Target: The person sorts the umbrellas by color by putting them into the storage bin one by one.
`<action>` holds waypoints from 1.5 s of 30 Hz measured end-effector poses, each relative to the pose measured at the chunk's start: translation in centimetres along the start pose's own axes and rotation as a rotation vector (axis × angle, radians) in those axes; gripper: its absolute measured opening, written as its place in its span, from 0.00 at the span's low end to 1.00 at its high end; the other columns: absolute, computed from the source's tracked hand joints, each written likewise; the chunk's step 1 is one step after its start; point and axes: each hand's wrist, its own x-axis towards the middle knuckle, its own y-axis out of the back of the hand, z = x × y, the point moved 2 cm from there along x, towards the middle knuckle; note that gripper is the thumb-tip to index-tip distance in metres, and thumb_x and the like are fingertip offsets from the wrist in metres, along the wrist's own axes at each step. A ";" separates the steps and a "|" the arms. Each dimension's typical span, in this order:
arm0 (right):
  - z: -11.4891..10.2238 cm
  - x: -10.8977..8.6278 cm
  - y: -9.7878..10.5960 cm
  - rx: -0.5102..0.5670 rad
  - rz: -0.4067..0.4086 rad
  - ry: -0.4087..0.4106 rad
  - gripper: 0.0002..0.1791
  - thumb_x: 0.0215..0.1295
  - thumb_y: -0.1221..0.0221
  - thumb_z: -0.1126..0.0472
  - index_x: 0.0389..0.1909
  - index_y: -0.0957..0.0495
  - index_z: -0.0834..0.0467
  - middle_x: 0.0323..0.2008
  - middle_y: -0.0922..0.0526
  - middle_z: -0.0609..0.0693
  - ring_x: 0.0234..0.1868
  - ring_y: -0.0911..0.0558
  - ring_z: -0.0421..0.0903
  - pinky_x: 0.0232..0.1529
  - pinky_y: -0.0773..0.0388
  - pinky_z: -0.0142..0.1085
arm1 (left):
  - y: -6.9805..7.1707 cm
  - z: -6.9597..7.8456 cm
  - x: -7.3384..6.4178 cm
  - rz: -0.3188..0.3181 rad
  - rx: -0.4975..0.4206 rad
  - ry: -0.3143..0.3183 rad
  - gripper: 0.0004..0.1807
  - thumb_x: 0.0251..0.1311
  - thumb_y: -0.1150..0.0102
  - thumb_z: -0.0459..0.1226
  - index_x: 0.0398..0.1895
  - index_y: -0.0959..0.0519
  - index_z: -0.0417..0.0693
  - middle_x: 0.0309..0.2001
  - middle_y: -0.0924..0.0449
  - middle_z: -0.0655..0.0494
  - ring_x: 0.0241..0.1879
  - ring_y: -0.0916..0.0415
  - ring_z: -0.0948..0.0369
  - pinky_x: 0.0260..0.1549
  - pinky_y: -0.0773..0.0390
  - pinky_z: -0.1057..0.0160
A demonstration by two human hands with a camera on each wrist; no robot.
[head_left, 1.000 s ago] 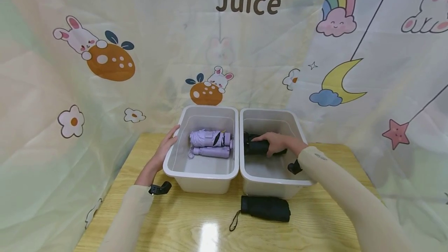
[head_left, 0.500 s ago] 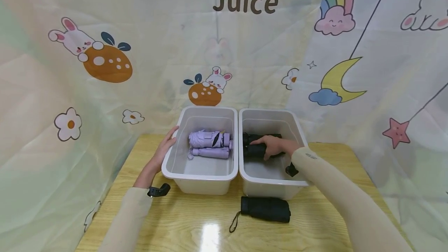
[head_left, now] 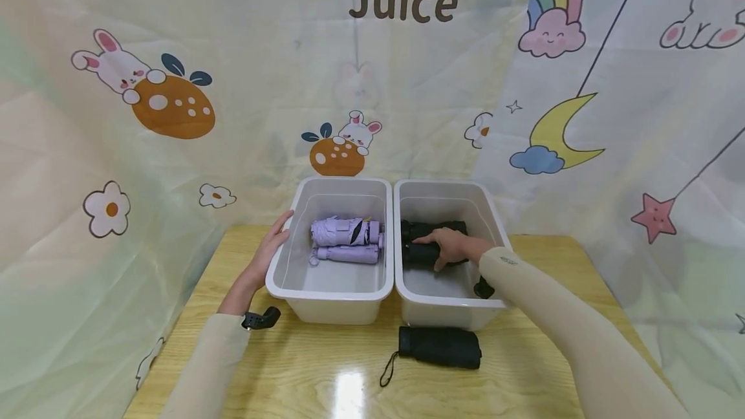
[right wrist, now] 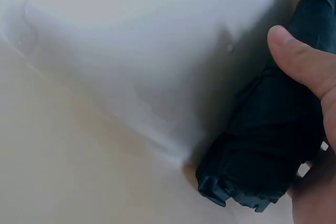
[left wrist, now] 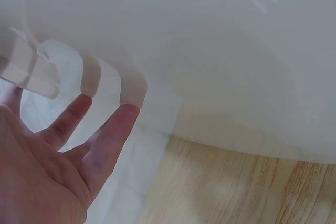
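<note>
In the head view my right hand (head_left: 451, 246) reaches into the right white bin (head_left: 445, 302) and grips a black folded umbrella (head_left: 420, 253). The right wrist view has the thumb (right wrist: 294, 56) lying along that umbrella near the bin floor. Behind it lies another black umbrella (head_left: 416, 230), partly covered by the hand. My left hand (head_left: 264, 260) rests against the left side of the left white bin (head_left: 332, 294); in the left wrist view, extended fingers (left wrist: 107, 150) touch its outer wall. Two purple umbrellas, a thicker one (head_left: 333, 231) and a slimmer one (head_left: 352, 253), lie inside.
A third black umbrella (head_left: 442, 348) with a wrist strap lies on the wooden table (head_left: 291, 367), in front of the right bin. Both bins stand side by side. A printed fabric curtain (head_left: 262, 83) hangs behind the table and along its sides.
My right hand has shifted slightly left and toward me with the black umbrella, uncovering more of the one behind. The left hand stays at the left bin; the view has shifted slightly.
</note>
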 end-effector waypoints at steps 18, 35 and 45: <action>0.7 0.5 -0.4 0.076 0.042 0.034 0.44 0.39 0.21 0.61 0.64 0.25 0.52 0.61 0.26 0.58 0.61 0.29 0.58 0.55 0.27 0.47 | 0.0 -0.1 0.1 -0.001 -0.031 0.020 0.29 0.77 0.65 0.44 0.78 0.54 0.55 0.74 0.51 0.39 0.65 0.43 0.34 0.55 0.35 0.34; 0.7 -0.7 3.1 0.156 0.098 0.063 0.31 0.50 0.28 0.66 0.58 0.24 0.63 0.48 0.19 0.60 0.50 0.22 0.57 0.46 0.22 0.45 | -0.3 -0.1 0.0 -0.017 -0.055 0.010 0.29 0.78 0.67 0.43 0.78 0.56 0.53 0.74 0.54 0.39 0.66 0.46 0.34 0.57 0.39 0.33; -5.4 -8.5 9.8 0.263 0.300 0.194 0.25 0.63 0.35 0.61 0.60 0.25 0.62 0.51 0.19 0.57 0.49 0.20 0.55 0.49 0.23 0.50 | -0.2 0.2 0.0 -0.011 -0.040 0.006 0.30 0.78 0.67 0.44 0.78 0.56 0.53 0.75 0.54 0.40 0.66 0.46 0.34 0.57 0.37 0.35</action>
